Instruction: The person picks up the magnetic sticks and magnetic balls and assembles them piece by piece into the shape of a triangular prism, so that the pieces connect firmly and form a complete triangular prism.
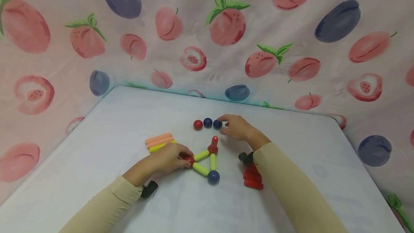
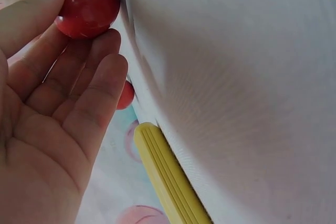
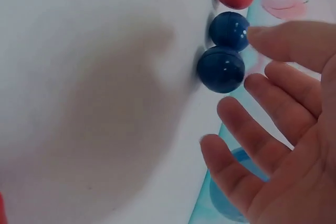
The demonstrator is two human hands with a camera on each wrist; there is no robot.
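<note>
Risking the end blue ball (image 1: 217, 124), at the triangle's (image 1: 201, 169) 1 o'clock, rolling if nudged | right fingers (image 3: 252, 135) spread beside it | left fingers (image 2: 100, 90) pinching red ball (image 1: 190, 160), 9 o'clock corner; tugging could loosen sticks (image 1: 202, 155)

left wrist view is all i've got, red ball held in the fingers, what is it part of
Observer: The red ball is one corner of a three-stick yellow-green triangle lying on the table.
Operator: ok what's on the other two corners
Observer: A dark blue ball on the near one, and a second red ball bearing a red stick on the far one.
Operator: and where's the right hand
Observer: The right hand is at a loose blue ball, the right end of a row of three balls.
</note>
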